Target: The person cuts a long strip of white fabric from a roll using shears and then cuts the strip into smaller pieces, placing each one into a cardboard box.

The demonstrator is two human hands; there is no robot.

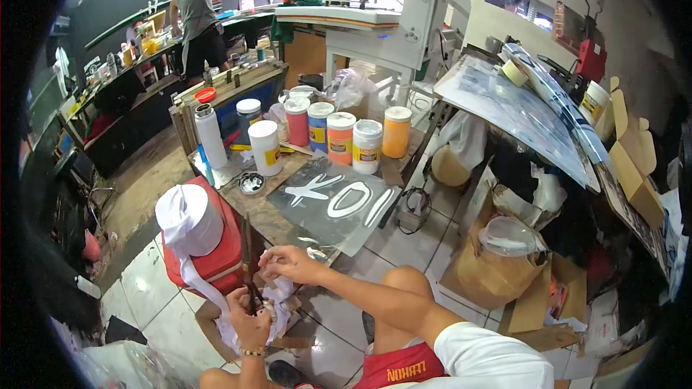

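Note:
My left hand [249, 325] is low in front of me, its fingers closed round a white fabric ribbon [202, 284]. The ribbon runs down from a large white roll [189, 220] on a red container [209, 263]. A dark narrow upright piece [246, 248] rises just above that hand; what it is I cannot tell. My right hand [288, 264] is beside its upper part with fingers pinched; whatever they hold is too small to make out. Loose white cloth [277, 295] hangs below, between the hands. A dark stencil sheet [335, 202] with white letters lies on the low table.
Several paint jars [340, 137] stand on the low table [241, 198], near an open lid [251, 183] and a white bottle [210, 135]. A cardboard box [483, 266] is at right, below a tilted board [504, 112]. Another person [196, 25] stands at the far bench.

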